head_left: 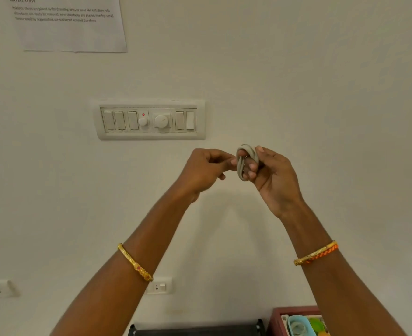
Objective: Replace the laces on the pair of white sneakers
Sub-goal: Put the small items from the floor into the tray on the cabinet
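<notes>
Both hands raised: right (270, 175) grips a coiled lace (246, 161), left (207, 170) pinches its edge (sneakers unseen, relacing seemingly pending).

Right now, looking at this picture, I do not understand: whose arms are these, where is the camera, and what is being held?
There is no machine. A person wears one camera on the head, so you see their own arms raised before a wall. The right hand holds a coiled grey shoelace wound round its fingers. The left hand pinches at the coil's edge. Behind are a switch panel and a printed sheet. No sneakers are visible.
</notes>
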Demonstrator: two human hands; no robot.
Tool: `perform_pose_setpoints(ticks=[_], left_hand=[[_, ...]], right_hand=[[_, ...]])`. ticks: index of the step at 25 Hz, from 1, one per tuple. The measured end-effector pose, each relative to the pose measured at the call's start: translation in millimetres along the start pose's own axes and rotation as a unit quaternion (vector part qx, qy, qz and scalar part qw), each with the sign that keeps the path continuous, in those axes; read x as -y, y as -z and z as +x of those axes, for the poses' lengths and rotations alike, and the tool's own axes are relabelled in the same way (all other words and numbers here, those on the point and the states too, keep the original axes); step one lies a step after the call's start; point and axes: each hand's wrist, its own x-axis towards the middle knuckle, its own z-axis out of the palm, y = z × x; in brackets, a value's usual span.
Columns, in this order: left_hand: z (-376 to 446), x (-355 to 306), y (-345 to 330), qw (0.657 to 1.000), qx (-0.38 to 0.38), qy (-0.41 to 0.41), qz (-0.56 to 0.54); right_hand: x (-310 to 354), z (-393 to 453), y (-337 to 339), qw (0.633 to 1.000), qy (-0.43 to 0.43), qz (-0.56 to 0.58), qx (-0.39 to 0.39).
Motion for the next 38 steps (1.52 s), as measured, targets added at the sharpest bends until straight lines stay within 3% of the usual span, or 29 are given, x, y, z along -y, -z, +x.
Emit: perform_pose_setpoints(ticks=[5, 9, 13, 19, 25, 28, 33, 35, 38], left_hand=[[-9.3, 5.8, -23.1, 0.991, -0.006, 0.062, -0.115], [-14.2, 13.3, -38.5, 0.988, 0.023, 0.074, -0.131], [-11.4, 22.5, -44.5, 0.982, 0.002, 0.100, -0.162], [-1.3, 39.8, -53.8, 0.985, -0.054, 0.101, -0.129], [5.8, 63.2, -69.7, 0.985, -0.070, 0.124, -0.093], [5.4, 84.7, -87.2, 0.988, -0.070, 0.127, -0.049], [-11.1, 140.7, -158.1, 0.984, 0.000, 0.168, 0.066], [-22.1, 168.2, -192.4, 0.975, 0.047, 0.202, 0.081], [-39.3, 212.6, -253.4, 0.946, 0.142, 0.284, 0.066]], right_hand=[[-8.0, 4.6, 0.7, 0.996, 0.008, 0.080, -0.033], [-19.3, 7.0, 7.9, 0.993, -0.010, 0.091, -0.074], [-33.3, 7.4, 13.8, 0.990, -0.030, 0.097, -0.098], [-50.4, 7.3, 22.2, 0.988, -0.041, 0.090, -0.119], [-68.8, 1.3, 44.0, 0.982, -0.108, 0.087, -0.131], [-84.7, -15.5, 65.8, 0.969, -0.165, 0.070, -0.173], [-138.9, -74.8, 127.2, 0.925, -0.224, -0.002, -0.306], [-164.4, -104.3, 152.7, 0.899, -0.264, -0.047, -0.346], [-201.5, -150.6, 203.9, 0.849, -0.314, -0.020, -0.425]])
